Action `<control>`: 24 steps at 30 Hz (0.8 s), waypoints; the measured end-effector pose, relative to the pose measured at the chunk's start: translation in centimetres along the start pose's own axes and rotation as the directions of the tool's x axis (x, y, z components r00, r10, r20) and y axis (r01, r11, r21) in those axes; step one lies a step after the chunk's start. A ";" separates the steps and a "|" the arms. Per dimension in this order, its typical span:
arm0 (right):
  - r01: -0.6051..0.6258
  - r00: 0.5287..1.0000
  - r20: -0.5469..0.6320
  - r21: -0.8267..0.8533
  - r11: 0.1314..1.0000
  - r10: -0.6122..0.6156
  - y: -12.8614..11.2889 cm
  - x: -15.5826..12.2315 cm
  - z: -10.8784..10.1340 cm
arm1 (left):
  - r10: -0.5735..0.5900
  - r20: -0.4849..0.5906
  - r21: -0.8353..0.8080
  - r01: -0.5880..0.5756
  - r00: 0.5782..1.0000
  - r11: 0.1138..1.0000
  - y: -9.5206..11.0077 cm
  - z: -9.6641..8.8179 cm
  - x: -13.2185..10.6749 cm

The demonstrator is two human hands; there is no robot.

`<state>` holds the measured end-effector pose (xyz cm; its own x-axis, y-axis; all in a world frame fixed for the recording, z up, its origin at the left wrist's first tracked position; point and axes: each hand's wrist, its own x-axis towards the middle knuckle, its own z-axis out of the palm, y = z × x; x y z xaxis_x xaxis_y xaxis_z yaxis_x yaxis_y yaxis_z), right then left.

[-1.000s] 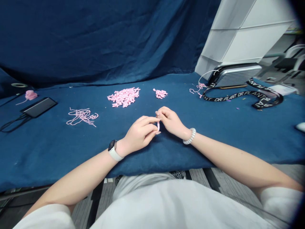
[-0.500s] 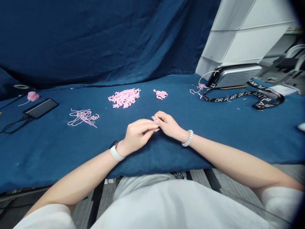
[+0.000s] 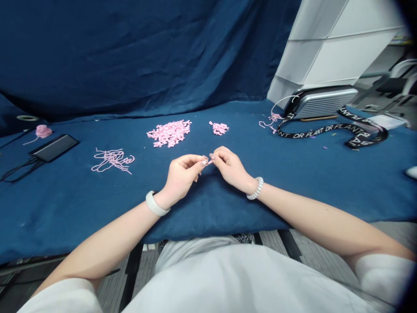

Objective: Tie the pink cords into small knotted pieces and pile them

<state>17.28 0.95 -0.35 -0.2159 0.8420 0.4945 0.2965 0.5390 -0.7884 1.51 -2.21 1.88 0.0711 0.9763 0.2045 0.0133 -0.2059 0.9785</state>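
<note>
Between my two hands a short piece of pink yarn is stretched, mostly hidden by the fingertips. My left hand pinches one end between thumb and forefinger. The other end is in the pinch of my right hand. Both hands are above the blue cloth, a little in front of two heaps of knotted pink yarn pieces: a large heap and a small heap. Left of my left hand lies a loose tangle of pink yarn strands.
At the far left are a small pink yarn ball, a black device with cables and a tape roll. On the right lie a black lettered lanyard, a silver ribbed case and pink yarn scraps. Blue cloth covers the table.
My left hand has turned and drawn slightly left, so the fingertips are farther apart. The pink piece, bunched in the fingers before, now spans the gap.
</note>
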 end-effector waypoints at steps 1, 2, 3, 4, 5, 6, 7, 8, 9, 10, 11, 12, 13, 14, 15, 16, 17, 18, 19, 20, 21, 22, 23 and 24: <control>0.019 1.000 -0.020 -0.016 1.000 -0.019 0.0 0.0 0.0 | -0.054 0.034 -0.046 0.055 0.998 0.997 -0.1 0.1 0.1; 0.040 0.998 -0.039 -0.032 0.999 -0.041 -0.1 -0.1 -0.1 | -0.102 0.070 -0.083 0.107 0.992 0.991 -0.1 0.1 0.3; 0.063 0.996 -0.056 -0.048 0.997 -0.066 -0.1 -0.1 -0.1 | -0.145 0.104 -0.111 0.157 0.984 0.981 -0.2 0.1 0.4; 0.087 0.993 -0.069 -0.064 0.994 -0.092 -0.2 -0.2 -0.2 | -0.187 0.135 -0.132 0.205 0.973 0.970 -0.2 0.1 0.5; 0.112 0.990 -0.079 -0.078 0.991 -0.119 -0.3 -0.2 -0.2 | -0.224 0.163 -0.150 0.249 0.961 0.957 -0.2 0.1 0.5; 0.138 0.986 -0.085 -0.093 0.986 -0.146 -0.4 -0.3 -0.2 | -0.258 0.188 -0.167 0.290 0.948 0.942 -0.1 0.1 0.6; 0.164 0.981 -0.088 -0.107 0.981 -0.174 -0.5 -0.4 -0.2 | -0.290 0.213 -0.180 0.329 0.933 0.927 -0.1 0.0 0.6; 0.190 0.976 -0.086 -0.120 0.974 -0.201 -0.6 -0.5 -0.3 | -0.318 0.235 -0.188 0.364 0.918 0.912 -0.1 0.0 0.6; 0.211 0.972 -0.080 -0.133 0.968 -0.223 -0.7 -0.5 -0.3 | -0.344 0.252 -0.193 0.395 0.905 0.898 0.0 0.0 0.6; 0.227 0.968 -0.072 -0.145 0.963 -0.239 -0.8 -0.6 -0.3 | -0.364 0.264 -0.195 0.420 0.893 0.887 0.0 -0.1 0.6; 0.239 0.966 -0.064 -0.154 0.959 -0.251 -0.8 -0.6 -0.4 | -0.381 0.274 -0.194 0.439 0.883 0.877 0.1 -0.1 0.6; 0.247 0.964 -0.055 -0.161 0.956 -0.259 -0.9 -0.7 -0.4 | -0.398 0.283 -0.190 0.458 0.873 0.869 0.1 -0.1 0.5; 0.255 0.963 -0.044 -0.164 0.953 -0.266 -0.9 -0.7 -0.4 | -0.413 0.293 -0.183 0.474 0.863 0.861 0.1 -0.2 0.5; 0.265 0.961 -0.031 -0.163 0.950 -0.274 -1.0 -0.7 -0.4 | -0.425 0.305 -0.174 0.488 0.853 0.855 0.2 -0.2 0.5; 0.277 0.959 -0.014 -0.160 0.948 -0.283 -1.0 -0.7 -0.3 | -0.433 0.321 -0.163 0.500 0.842 0.851 0.2 -0.2 0.5; 0.289 0.957 0.005 -0.154 0.945 -0.291 -0.9 -0.8 -0.3 | -0.438 0.339 -0.147 0.507 0.832 0.849 0.1 -0.3 0.5; 0.299 0.954 0.028 -0.148 0.943 -0.298 -0.9 -0.8 -0.3 | -0.441 0.353 -0.122 0.508 0.825 0.853 0.0 -0.3 0.5; 0.309 0.951 0.053 -0.141 0.941 -0.305 -0.8 -0.8 -0.3 | -0.437 0.363 -0.089 0.498 0.823 0.863 -0.1 -0.4 0.6; 0.319 0.947 0.079 -0.133 0.939 -0.310 -0.8 -0.9 -0.3 | -0.428 0.369 -0.047 0.477 0.825 0.878 -0.2 -0.5 0.6; 0.327 0.943 0.109 -0.124 0.937 -0.315 -0.7 -0.9 -0.3 | -0.418 0.368 0.000 0.449 0.831 0.894 -0.3 -0.5 0.7; 0.335 0.937 0.140 -0.113 0.935 -0.319 -0.7 -0.9 -0.3 | -0.406 0.364 0.046 0.420 0.838 0.907 -0.5 -0.6 0.7; 0.340 0.932 0.169 -0.100 0.935 -0.321 -0.7 -0.9 -0.4 | -0.396 0.357 0.084 0.394 0.846 0.915 -0.6 -0.6 0.7; 0.336 0.929 0.193 -0.083 0.938 -0.315 -0.8 -0.9 -0.4 | -0.389 0.350 0.111 0.375 0.852 0.921 -0.6 -0.6 0.7; 0.315 0.933 0.201 -0.061 0.947 -0.297 -0.9 -0.9 -0.5 | -0.384 0.344 0.126 0.364 0.857 0.923 -0.6 -0.6 0.7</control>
<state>17.69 -0.28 0.08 -0.4771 0.6208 0.6221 0.2700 0.7772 -0.5684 0.97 -1.36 1.48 0.3993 0.8923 -0.2105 0.1636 0.1566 0.9740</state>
